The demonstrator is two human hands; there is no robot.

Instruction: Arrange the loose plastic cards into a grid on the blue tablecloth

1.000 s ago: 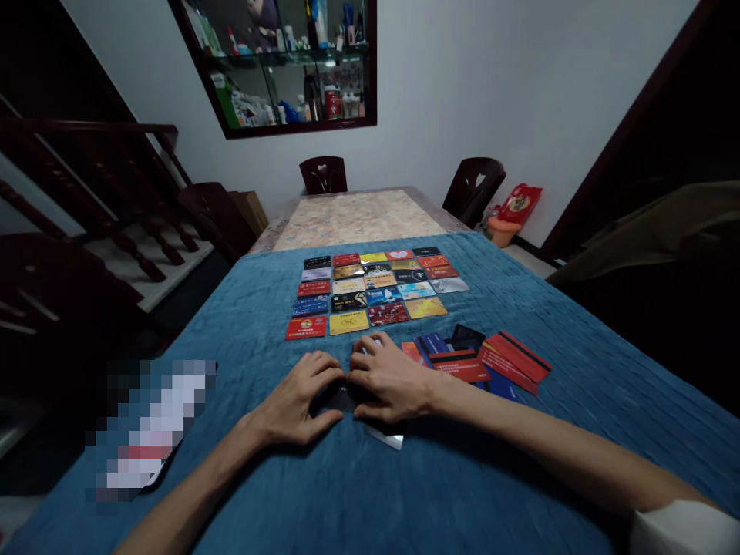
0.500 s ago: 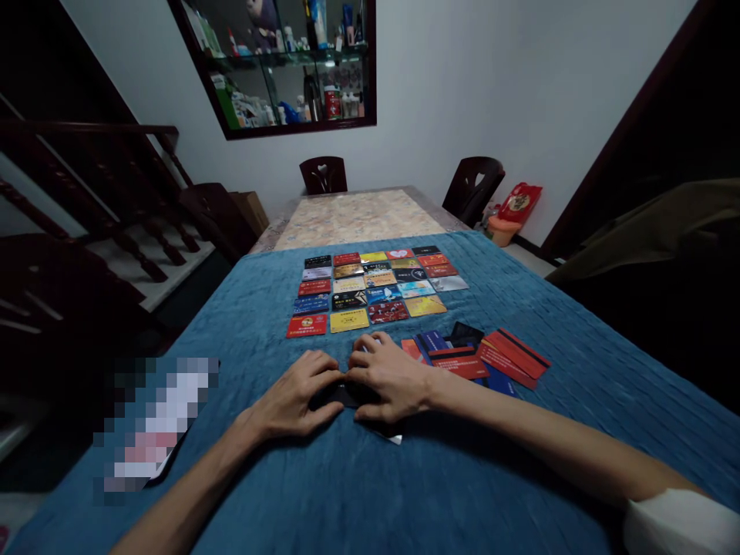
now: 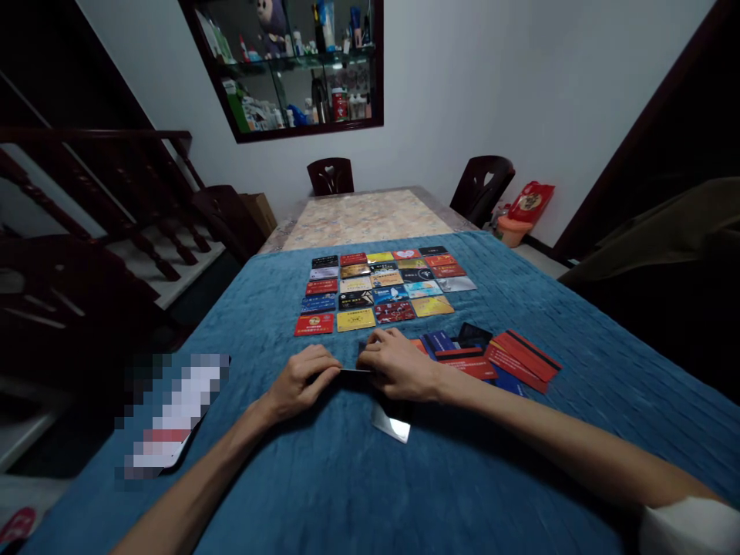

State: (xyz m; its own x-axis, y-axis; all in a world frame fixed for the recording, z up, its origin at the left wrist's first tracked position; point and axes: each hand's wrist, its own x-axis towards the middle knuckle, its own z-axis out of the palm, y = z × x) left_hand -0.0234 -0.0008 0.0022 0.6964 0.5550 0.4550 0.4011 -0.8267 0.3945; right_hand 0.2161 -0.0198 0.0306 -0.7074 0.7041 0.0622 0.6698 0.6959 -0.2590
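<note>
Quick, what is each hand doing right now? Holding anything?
Left hand: closed on one end of a dark card.
Right hand: closed on the other end of the same card, above a silver card.

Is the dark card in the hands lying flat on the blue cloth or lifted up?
Lifted. The dark card shows edge-on, pinched between left hand and right hand, above the blue cloth.

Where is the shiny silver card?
The silver card lies on the blue cloth, just below the right hand and nearer the camera than the dark card.
</note>
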